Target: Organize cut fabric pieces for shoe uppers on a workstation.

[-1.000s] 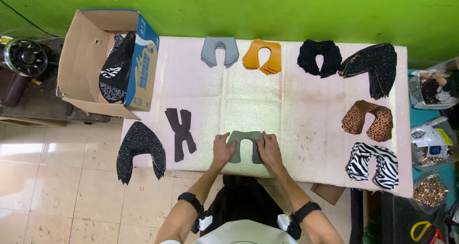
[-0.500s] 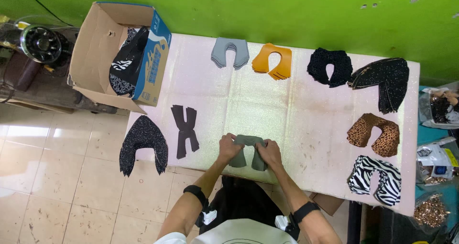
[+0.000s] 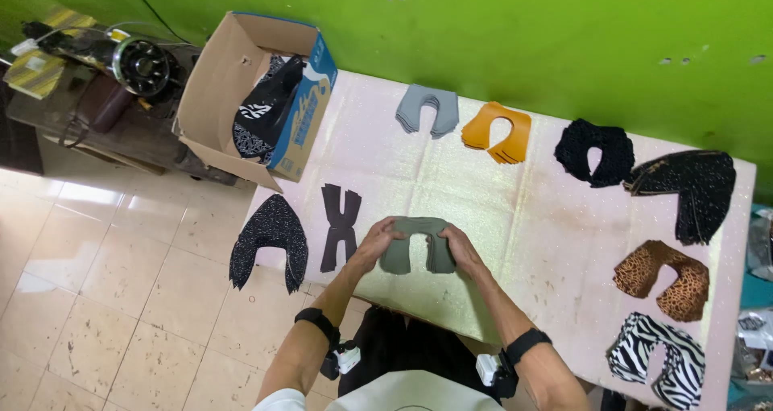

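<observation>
Both hands are gripping the grey-green U-shaped piece [image 3: 415,254] at the table's [image 3: 499,242] near edge, left hand [image 3: 374,242] on its left side, right hand [image 3: 460,248] on its right. Just left of it sits a dark X-shaped cutout [image 3: 340,224], and a speckled black piece [image 3: 270,238] hangs off the left edge. Grey [image 3: 427,109], orange [image 3: 497,131] and black stacks [image 3: 594,151] line the far edge, leopard [image 3: 664,278] and zebra [image 3: 659,359] ones the right. Cardboard box [image 3: 233,81] at the far left corner.

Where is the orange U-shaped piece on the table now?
The orange piece lies at the table's far edge near the green wall, between the grey piece and a black piece.
</observation>
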